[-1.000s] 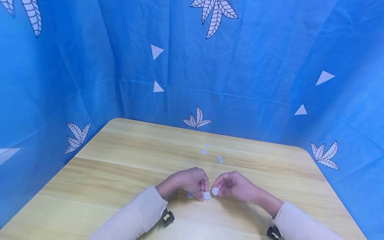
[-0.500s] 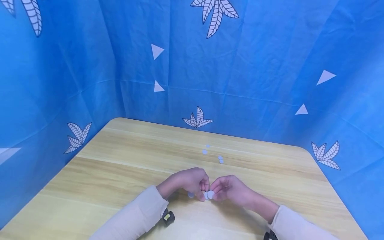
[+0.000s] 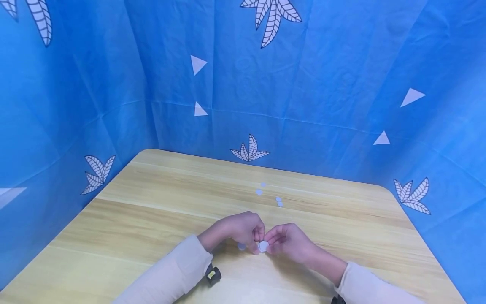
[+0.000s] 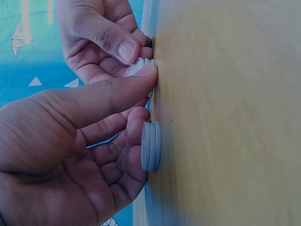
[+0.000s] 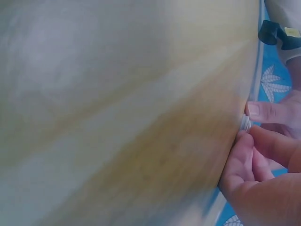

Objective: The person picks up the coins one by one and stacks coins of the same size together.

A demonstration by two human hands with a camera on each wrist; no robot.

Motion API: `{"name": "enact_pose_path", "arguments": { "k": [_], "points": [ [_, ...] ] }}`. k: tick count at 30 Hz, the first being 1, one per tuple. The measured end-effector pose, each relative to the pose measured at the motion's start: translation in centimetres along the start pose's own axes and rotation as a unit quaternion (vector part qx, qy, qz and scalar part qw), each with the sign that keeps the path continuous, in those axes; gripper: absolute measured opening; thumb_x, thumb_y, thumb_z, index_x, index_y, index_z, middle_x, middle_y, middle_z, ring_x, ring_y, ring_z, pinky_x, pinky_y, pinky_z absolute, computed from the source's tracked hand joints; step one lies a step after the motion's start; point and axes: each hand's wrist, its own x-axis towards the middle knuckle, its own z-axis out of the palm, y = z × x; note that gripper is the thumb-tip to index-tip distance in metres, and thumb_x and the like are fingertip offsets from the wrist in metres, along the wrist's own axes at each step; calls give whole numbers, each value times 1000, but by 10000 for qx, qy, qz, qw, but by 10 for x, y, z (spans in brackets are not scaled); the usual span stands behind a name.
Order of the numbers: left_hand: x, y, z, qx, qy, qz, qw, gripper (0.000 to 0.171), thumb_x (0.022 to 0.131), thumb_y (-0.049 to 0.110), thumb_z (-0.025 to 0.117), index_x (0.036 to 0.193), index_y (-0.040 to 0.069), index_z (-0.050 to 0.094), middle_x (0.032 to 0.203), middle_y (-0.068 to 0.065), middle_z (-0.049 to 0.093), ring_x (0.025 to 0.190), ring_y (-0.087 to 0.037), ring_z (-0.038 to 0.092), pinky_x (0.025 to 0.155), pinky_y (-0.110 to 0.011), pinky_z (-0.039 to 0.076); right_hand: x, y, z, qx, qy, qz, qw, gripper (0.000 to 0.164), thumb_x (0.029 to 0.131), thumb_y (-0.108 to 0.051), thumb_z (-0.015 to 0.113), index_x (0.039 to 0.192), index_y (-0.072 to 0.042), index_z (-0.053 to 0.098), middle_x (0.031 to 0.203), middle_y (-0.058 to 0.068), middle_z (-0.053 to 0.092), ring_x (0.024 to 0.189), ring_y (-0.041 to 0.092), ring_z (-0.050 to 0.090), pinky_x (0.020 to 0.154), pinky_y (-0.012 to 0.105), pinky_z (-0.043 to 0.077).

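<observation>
Between my two hands a small stack of round white discs [image 3: 263, 246] stands on the wooden table. My left hand [image 3: 243, 228] grips the stack's side between thumb and fingers. From the other side my right hand [image 3: 290, 242] pinches the top disc [image 4: 137, 67], which lies on the stack, slightly tilted in the left wrist view. Beside the left hand's curled fingers stands a second short stack of grey-white discs [image 4: 151, 146], partly visible in the head view too. In the right wrist view fingertips hide most of the held discs [image 5: 245, 122].
Farther back on the wooden table [image 3: 171, 185] lie several loose discs: one disc [image 3: 259, 192], a disc behind it [image 3: 263, 185], and a touching pair of discs [image 3: 279, 202]. A blue patterned curtain [image 3: 243, 84] rises around the table's far and side edges.
My right hand has moved left with its disc and brought it over the disc at my left hand, so the two now overlap. The left hand has stayed in place.
</observation>
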Motion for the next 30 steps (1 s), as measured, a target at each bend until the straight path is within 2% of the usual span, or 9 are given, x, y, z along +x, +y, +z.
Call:
{"name": "enact_pose_path", "arguments": {
  "k": [15,24,30],
  "points": [
    [2,-4,1,-5,12,102,9999,25,73,9,92,84,17,72,81,8,66,76,-5,59,72,-21,51,-1,-1,1,118,118,141,9998,27,81,4,79,107,7,70,98,14,74,92,26,71,80,28,59],
    [0,-5,1,-7,22,96,10000,25,73,9,92,83,17,71,80,9,66,77,-5,59,73,-21,51,0,-7,4,-257,172,-35,9995,22,79,8,78,100,4,72,93,13,74,88,25,72,78,26,59],
    [-2,-3,0,-20,-12,81,10000,24,73,9,92,85,17,72,81,9,66,77,-5,59,73,-21,51,4,-7,-7,-389,247,164,9988,24,78,6,80,101,3,73,95,12,75,90,23,71,80,30,60]
  ]
}}
